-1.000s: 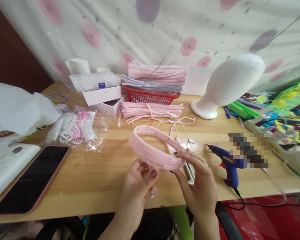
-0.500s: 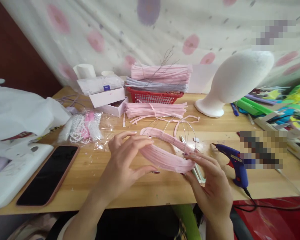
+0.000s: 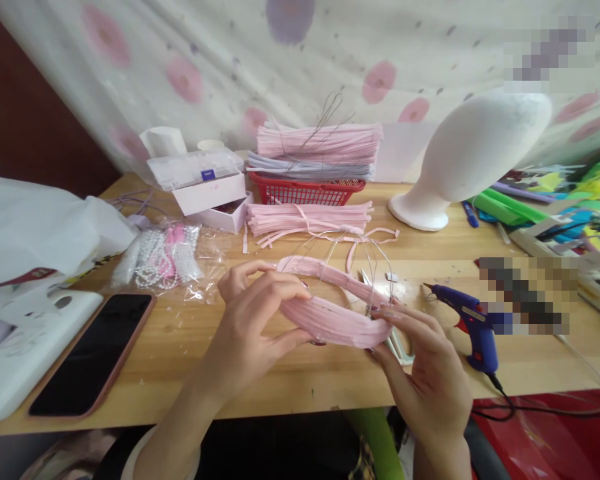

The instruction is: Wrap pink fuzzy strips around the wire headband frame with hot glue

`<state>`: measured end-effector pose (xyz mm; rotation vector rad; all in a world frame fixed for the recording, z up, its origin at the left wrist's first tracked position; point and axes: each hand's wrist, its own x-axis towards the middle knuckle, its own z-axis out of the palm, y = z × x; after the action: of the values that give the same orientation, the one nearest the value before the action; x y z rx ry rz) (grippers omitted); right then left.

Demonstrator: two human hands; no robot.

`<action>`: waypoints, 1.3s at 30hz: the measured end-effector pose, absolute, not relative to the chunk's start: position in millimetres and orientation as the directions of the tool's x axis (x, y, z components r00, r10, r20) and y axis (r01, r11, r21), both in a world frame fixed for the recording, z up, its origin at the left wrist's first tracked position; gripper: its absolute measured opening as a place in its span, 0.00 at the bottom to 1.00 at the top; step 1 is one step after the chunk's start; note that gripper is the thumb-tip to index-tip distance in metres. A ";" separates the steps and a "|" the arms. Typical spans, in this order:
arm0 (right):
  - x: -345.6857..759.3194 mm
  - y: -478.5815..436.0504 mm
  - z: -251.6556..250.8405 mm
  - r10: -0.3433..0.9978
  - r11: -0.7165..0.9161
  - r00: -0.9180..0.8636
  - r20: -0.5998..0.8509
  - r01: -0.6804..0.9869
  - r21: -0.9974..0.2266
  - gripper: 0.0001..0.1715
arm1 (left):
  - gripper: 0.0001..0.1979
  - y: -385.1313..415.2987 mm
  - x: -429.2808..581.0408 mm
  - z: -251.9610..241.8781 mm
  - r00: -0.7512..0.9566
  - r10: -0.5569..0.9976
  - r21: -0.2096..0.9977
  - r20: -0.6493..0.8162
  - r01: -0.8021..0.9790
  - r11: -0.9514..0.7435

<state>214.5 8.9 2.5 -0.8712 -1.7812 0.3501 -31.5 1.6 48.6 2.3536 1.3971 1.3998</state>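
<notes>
Band (image 3: 340, 325), one, pink, built of long strips laid side by side and bent into a loop; held up over the surface (image 3: 195, 367), between the two hands, near side lower than the far. Wires (image 3: 375, 270), thin, several, arching above the loop toward its right end; their full number cannot be told. Left hand (image 3: 260, 310): half curled, fingers bent over the upper edge of the band's near left side, thumb along the lower edge, the band's width held between them. Right hand (image 3: 425, 367): closed to a pinch on the right end, fingertips above, thumb below. Step in hand, as judged: steadying the loop from both sides and working its near wall. Next move, as judged: calls for a firm right pinch, light left pressure so the strips do not part, and fingers clear of the wires. Scissors (image 3: 399, 348), pale-handled, lying beyond the right hand, partly hidden by it and the band. Glue gun (image 3: 480, 333), blue, on its side, to the right, nozzle pointing leftward. Bundle (image 3: 310, 219), pink strips, tied, beyond the band. Basket (image 3: 307, 194), red, behind the bundle, loaded with more strips (image 3: 320, 141). Foam head (image 3: 465, 163), white, back right, tilted. Phone (image 3: 95, 353), dark-screened, left.
</notes>
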 end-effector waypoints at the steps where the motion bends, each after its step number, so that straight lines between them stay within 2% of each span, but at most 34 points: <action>1: 214.7 9.1 2.4 0.704 0.688 -0.160 0.691 0.392 -0.611 0.31 | 0.17 1.5 -31.3 48.7 0.175 0.728 0.466 0.663 0.665 -0.584; 12: 214.7 8.9 0.1 0.719 0.668 -0.117 0.685 0.389 -0.634 0.30 | 0.16 2.0 -32.1 51.2 0.168 0.744 0.488 0.646 0.659 -0.572; 21: 214.7 10.2 -0.3 0.724 0.660 -0.126 0.678 0.410 -0.629 0.28 | 0.20 3.4 -30.9 46.6 0.132 0.731 0.495 0.670 0.655 -0.572; 27: 214.6 10.4 0.4 0.727 0.656 -0.124 0.676 0.418 -0.629 0.27 | 0.14 3.4 -31.0 49.3 0.182 0.720 0.465 0.669 0.654 -0.597; 30: 215.8 12.4 0.8 0.696 0.689 -0.168 0.698 0.431 -0.583 0.28 | 0.13 1.4 -29.9 48.9 0.171 0.710 0.450 0.684 0.667 -0.594; 32: 217.2 13.7 0.1 0.675 0.710 -0.210 0.708 0.449 -0.543 0.26 | 0.18 -0.8 -29.7 47.7 0.115 0.699 0.458 0.706 0.679 -0.574; 34: 218.6 14.1 -1.7 0.674 0.712 -0.230 0.702 0.455 -0.535 0.25 | 0.22 -3.4 -31.3 46.4 -0.015 0.681 0.525 0.732 0.650 -0.549; 35: 219.2 14.1 -2.9 0.680 0.708 -0.229 0.697 0.454 -0.541 0.24 | 0.21 -4.8 -32.9 45.8 -0.099 0.671 0.572 0.735 0.622 -0.535; 37: 220.3 13.5 -5.6 0.688 0.699 -0.214 0.693 0.451 -0.555 0.24 | 0.13 -7.6 -37.0 44.5 -0.259 0.648 0.657 0.716 0.565 -0.500; 39: 221.4 13.1 -8.1 0.689 0.696 -0.200 0.697 0.448 -0.560 0.23 | 0.12 -10.0 -40.6 43.1 -0.329 0.656 0.703 0.679 0.548 -0.453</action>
<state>221.4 13.1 -8.1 -0.8936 -1.8421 0.2829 -40.6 -10.0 43.1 1.7661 1.5938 1.9173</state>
